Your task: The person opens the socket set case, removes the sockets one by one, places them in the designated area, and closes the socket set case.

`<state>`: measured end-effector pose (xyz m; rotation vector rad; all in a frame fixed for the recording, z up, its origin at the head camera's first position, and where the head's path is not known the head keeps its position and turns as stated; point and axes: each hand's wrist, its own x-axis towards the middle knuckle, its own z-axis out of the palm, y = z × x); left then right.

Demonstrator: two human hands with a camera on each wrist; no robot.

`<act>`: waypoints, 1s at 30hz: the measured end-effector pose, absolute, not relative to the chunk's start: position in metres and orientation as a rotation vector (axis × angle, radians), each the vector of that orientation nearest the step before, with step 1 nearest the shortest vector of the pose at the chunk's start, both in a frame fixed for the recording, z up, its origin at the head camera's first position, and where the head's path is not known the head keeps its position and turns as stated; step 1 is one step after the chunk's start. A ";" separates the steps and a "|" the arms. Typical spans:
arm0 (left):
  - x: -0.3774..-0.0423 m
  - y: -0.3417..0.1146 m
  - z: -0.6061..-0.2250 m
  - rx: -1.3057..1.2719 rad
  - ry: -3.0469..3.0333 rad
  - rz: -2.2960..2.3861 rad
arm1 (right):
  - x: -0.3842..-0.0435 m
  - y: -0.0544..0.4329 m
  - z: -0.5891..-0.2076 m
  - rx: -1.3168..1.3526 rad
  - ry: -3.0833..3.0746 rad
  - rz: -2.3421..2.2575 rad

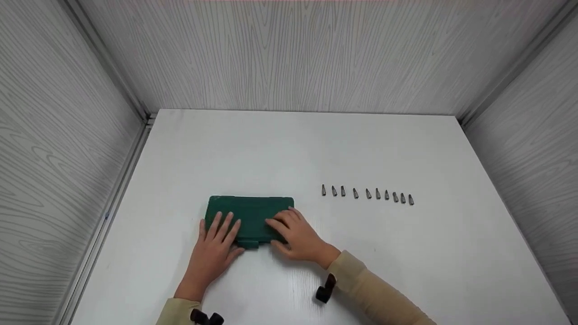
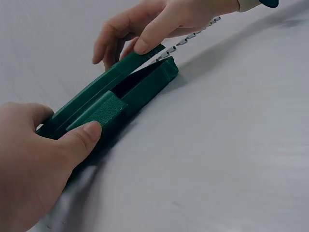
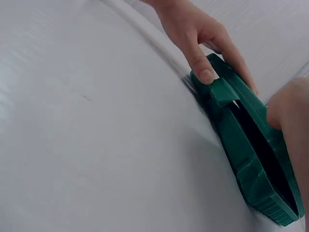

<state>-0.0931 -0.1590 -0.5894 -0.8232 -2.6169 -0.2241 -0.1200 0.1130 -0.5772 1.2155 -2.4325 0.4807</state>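
Observation:
A green plastic case [image 1: 255, 216] lies on the white table, its lid parted from the base by a narrow gap that widens toward the right end. My left hand [image 1: 213, 253] rests on the left part of the lid with spread, straight fingers. Its thumb [image 2: 83, 140] touches the front beside the latch [image 2: 104, 108]. At the right end, my right hand [image 1: 299, 235] holds the lid with bent fingers over the top and the thumb at the front edge. The inside of the case looks dark through the gap, and its contents are hidden.
Several small tapered metal bits [image 1: 355, 193] stand or lie in a spaced row right of the case; which, I cannot tell. The white table [image 1: 289, 149] meets grey wood-grain panels [image 1: 289, 54] at the back and both sides.

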 end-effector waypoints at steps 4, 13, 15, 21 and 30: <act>-0.094 -0.159 -0.594 -0.837 -2.623 -0.225 | -0.117 0.100 -0.580 1.124 -2.455 0.355; -0.097 -0.158 -0.601 -0.856 -2.605 -0.238 | -0.116 0.080 -0.583 1.023 -2.604 0.140; -0.099 -0.157 -0.601 -0.860 -2.599 -0.242 | -0.116 0.079 -0.583 1.007 -2.643 0.107; -0.102 -0.156 -0.603 -0.846 -2.557 -0.257 | -0.117 0.078 -0.587 0.995 -2.684 0.062; -0.104 -0.157 -0.611 -0.832 -2.410 -0.277 | -0.117 0.073 -0.594 1.003 -2.581 0.027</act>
